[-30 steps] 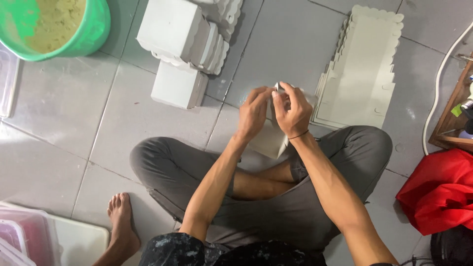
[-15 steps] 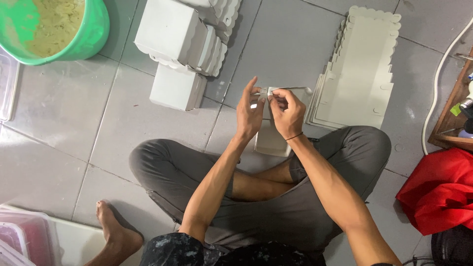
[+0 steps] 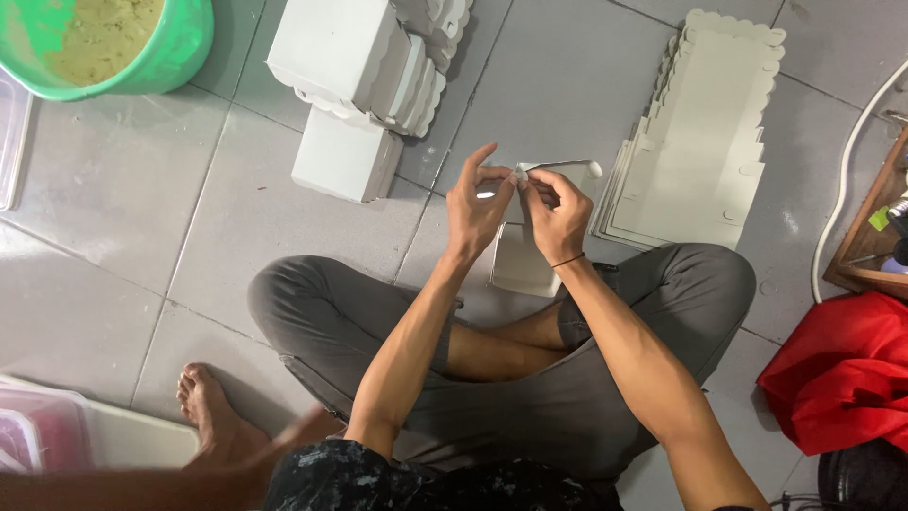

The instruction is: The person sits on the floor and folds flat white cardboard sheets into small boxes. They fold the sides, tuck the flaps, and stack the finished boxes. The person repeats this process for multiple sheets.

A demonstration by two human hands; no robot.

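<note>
Cardboard piece [image 3: 530,241]: a pale grey flat box blank is held upright just above the middle of the frame, its scalloped top flap [image 3: 567,167] bent over to the right; its lower part is seen between the two wrists, above the crossed legs.
Left hand [image 3: 478,203]: pinched on the top edge of the cardboard piece with thumb and forefinger, the other fingers spread upward.
Right hand [image 3: 558,213]: closed on the same top edge, fingertips meeting those of the left hand (a thin dark band is worn on this wrist).
Hands together: both are clamped on the cardboard piece, touching each other at the fold.
Flat blanks [image 3: 695,132]: a fanned stack of unfolded scalloped sheets is laid on the floor at upper right, just beside the right hand.
Folded boxes [image 3: 355,57]: several finished white boxes are piled at top centre-left, with one more box [image 3: 345,156] set just below them.
Green bucket [image 3: 113,43]: seen at upper left, filled with a yellowish crumbly mass.
Red cloth [image 3: 842,374]: bunched at the right edge, below a wooden tray [image 3: 865,241] and a white cable [image 3: 842,170].
Floor [image 3: 113,218]: grey tiles.
Bare foot [image 3: 213,412]: rested on the tiles at lower left, near a pink-and-white container [image 3: 57,435].
</note>
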